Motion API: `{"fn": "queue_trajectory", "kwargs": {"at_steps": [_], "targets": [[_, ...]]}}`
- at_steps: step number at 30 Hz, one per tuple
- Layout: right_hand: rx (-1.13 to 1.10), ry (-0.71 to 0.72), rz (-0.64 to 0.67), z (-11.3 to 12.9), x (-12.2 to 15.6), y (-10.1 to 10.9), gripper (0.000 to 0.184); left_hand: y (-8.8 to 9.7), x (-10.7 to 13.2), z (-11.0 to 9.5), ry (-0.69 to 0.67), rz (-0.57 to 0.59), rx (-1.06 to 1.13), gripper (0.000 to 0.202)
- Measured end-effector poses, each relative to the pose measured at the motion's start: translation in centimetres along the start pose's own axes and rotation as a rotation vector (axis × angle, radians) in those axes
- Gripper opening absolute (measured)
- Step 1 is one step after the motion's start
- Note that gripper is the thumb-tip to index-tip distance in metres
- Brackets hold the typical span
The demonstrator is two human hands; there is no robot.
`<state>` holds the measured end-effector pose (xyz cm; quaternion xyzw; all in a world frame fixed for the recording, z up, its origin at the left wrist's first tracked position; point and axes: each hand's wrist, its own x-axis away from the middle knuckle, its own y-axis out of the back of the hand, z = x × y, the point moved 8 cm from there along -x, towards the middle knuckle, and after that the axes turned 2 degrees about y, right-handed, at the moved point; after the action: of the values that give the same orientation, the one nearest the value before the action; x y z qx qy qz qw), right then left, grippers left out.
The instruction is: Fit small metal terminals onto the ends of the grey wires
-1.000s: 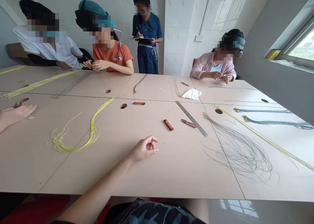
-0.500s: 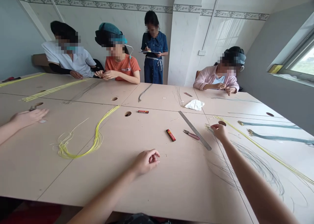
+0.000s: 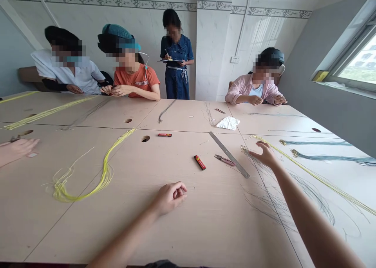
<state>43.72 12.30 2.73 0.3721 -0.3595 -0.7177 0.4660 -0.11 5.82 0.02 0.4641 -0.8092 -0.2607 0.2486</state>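
Note:
My left hand [image 3: 172, 197] rests on the table with its fingers curled in, and nothing shows in them. My right hand [image 3: 266, 154] is open, thumb and fingers apart, just right of the metal-tipped ends of a bundle of thin grey cords [image 3: 319, 197]. These cords fan out loosely beneath and beside my right forearm. A yellow cord bundle [image 3: 308, 173] runs past behind that hand towards the right edge. Left of the hand lie a steel ruler [image 3: 229, 154] and small thread snips [image 3: 225, 160] with pinkish-red handles. A red and black box [image 3: 200, 162] sits nearby.
A curved yellow cord bundle [image 3: 104, 178] lies to the left, near a co-worker's hand [image 3: 20, 150]. Two blue-grey bundles [image 3: 329, 157] lie at right. Round holes [image 3: 145, 139] pierce the tabletop. Across the table are a white cloth [image 3: 228, 123] and several people, one standing.
My right hand has opened, its thumb and fingers parting near the grey cord ends. My left hand stays curled on the table. The view has shifted slightly right.

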Motion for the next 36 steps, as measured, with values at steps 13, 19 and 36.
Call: {"fn": "queue_trajectory", "kwargs": {"at_steps": [13, 19, 36], "targets": [[0.161, -0.149, 0.138, -1.3, 1.8, -0.7, 0.065, 0.2, 0.0, -0.4, 0.025, 0.001, -0.017, 0.019], [0.078, -0.184, 0.093, -0.3, 1.1, -1.5, 0.025, 0.3, 0.0, -0.4, 0.031, 0.002, -0.019, 0.019], [0.166, -0.223, -0.041, 3.0, 0.0, -2.8, 0.028, 0.1, 0.0, -0.5, 0.01, 0.027, -0.074, 0.018]]}}
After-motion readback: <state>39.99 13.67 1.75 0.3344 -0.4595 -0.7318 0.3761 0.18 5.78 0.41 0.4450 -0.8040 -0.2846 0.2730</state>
